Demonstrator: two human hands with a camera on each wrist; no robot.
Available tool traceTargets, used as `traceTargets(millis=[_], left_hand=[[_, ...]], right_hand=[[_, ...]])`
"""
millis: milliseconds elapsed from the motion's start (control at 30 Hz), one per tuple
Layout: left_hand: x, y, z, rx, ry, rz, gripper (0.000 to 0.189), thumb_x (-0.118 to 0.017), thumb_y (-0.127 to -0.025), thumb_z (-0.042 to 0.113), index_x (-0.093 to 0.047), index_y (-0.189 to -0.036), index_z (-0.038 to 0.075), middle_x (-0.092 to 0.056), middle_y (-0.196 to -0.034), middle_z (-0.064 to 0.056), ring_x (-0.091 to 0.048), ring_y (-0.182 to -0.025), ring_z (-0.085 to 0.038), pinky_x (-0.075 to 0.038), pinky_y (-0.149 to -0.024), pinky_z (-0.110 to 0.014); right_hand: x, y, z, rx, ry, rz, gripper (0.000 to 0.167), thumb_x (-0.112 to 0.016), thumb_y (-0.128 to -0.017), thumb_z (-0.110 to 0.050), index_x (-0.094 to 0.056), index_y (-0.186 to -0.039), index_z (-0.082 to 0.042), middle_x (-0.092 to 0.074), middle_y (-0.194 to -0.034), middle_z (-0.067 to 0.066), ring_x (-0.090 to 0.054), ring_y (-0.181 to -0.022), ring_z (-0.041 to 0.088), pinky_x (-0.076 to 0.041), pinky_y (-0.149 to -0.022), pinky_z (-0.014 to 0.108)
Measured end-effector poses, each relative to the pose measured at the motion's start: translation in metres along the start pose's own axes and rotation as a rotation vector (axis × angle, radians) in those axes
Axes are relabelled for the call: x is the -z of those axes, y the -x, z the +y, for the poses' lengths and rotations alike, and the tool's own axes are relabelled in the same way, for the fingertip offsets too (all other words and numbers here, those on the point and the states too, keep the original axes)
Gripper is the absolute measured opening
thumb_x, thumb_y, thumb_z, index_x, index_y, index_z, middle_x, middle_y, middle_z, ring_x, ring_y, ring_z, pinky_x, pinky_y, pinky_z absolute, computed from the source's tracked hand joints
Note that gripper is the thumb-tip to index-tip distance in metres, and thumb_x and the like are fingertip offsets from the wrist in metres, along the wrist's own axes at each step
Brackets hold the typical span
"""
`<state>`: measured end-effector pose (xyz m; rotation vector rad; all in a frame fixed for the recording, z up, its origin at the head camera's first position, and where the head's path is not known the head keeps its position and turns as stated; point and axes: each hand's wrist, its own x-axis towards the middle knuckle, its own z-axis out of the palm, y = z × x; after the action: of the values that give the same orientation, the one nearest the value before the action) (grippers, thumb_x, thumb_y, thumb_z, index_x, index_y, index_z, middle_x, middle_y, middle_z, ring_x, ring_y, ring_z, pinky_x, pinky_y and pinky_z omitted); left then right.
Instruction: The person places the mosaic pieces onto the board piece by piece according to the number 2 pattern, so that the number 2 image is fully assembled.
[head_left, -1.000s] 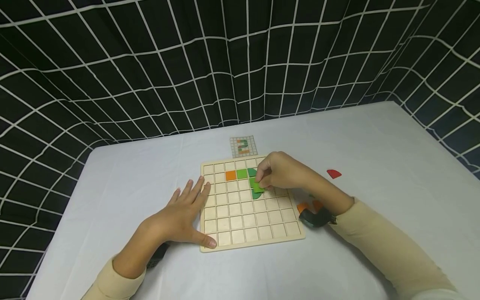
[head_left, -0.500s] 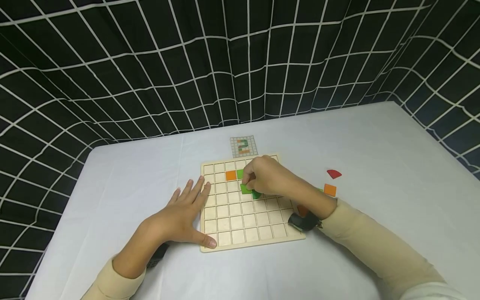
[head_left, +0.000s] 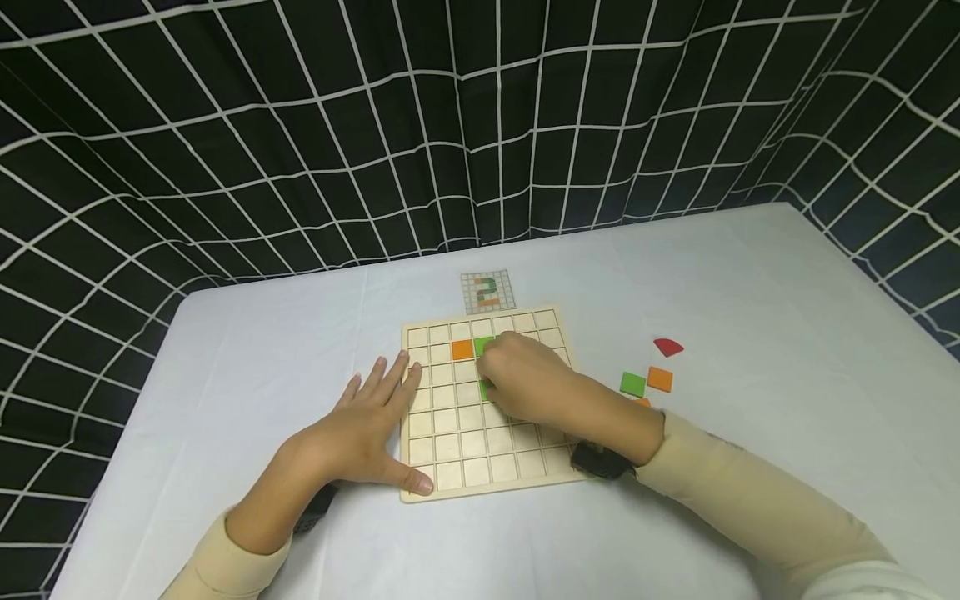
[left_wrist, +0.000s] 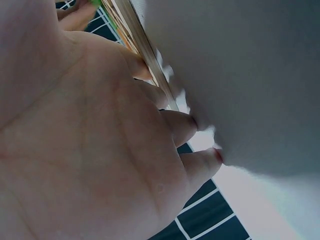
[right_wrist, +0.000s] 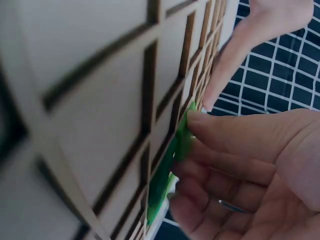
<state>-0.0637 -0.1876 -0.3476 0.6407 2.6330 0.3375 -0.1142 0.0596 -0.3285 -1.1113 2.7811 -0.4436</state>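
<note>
A pale wooden grid board (head_left: pixel 465 450) lies on the white table. My left hand (head_left: pixel 360 433) rests with fingers spread at its left edge, the thumb over the near left corner. Over the middle of the board, my right hand (head_left: pixel 528 379) pinches a green square tile (head_left: pixel 484 391) between thumb and fingers. The right wrist view shows this green tile (right_wrist: pixel 186 135) tilted at the board's surface, beside a dark green piece (right_wrist: pixel 162 175). An orange square (head_left: pixel 462 350) and another green square (head_left: pixel 483 343) sit in the upper cells. My right hand hides the cells beneath it.
Behind the board lies a small pattern card (head_left: pixel 488 292) with a coloured figure on a grid. To the right are a red quarter-round piece (head_left: pixel 668 347), an orange square (head_left: pixel 660 379) and a green square (head_left: pixel 632 384). A black grid-patterned curtain (head_left: pixel 420 125) stands behind the table.
My right hand has carried the green tile left and slightly nearer across the board. Loose tiles on the right have come into view from under the forearm. My left hand stays put.
</note>
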Motion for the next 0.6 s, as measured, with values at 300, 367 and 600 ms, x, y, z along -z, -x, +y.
traceTargets(millis=[300,367,600], left_hand=[[0.000,-0.001,-0.001,-0.003,0.002,0.000,0.143,-0.070,-0.061,0.084,-0.006,-0.161,0.005,0.006,-0.166,-0.015,0.006,-0.150,-0.040,-0.003,-0.117,-0.061],[0.000,-0.001,-0.001,-0.002,0.003,-0.003,0.143,-0.070,-0.061,0.084,-0.006,-0.161,0.005,0.006,-0.166,-0.016,0.006,-0.150,-0.040,-0.003,-0.117,-0.062],[-0.001,0.000,-0.001,-0.006,0.005,-0.001,0.143,-0.071,-0.062,0.083,-0.005,-0.161,0.005,0.007,-0.166,-0.016,0.006,-0.150,-0.040,-0.003,-0.117,-0.062]], right_hand=[[0.006,0.007,0.003,0.092,0.111,-0.072,0.025,-0.066,-0.083,0.011,-0.079,-0.079,-0.010,-0.056,-0.074,-0.002,-0.046,-0.070,0.018,-0.043,-0.063,0.028],[0.010,0.010,0.008,0.122,0.055,-0.093,0.025,-0.066,-0.082,0.010,-0.078,-0.075,-0.011,-0.058,-0.075,-0.003,-0.048,-0.073,0.017,-0.045,-0.067,0.029],[0.033,0.029,0.041,-0.041,-0.074,-0.036,0.021,-0.069,-0.086,-0.002,-0.070,-0.069,-0.015,-0.058,-0.075,-0.005,-0.052,-0.074,0.017,-0.046,-0.072,0.034]])
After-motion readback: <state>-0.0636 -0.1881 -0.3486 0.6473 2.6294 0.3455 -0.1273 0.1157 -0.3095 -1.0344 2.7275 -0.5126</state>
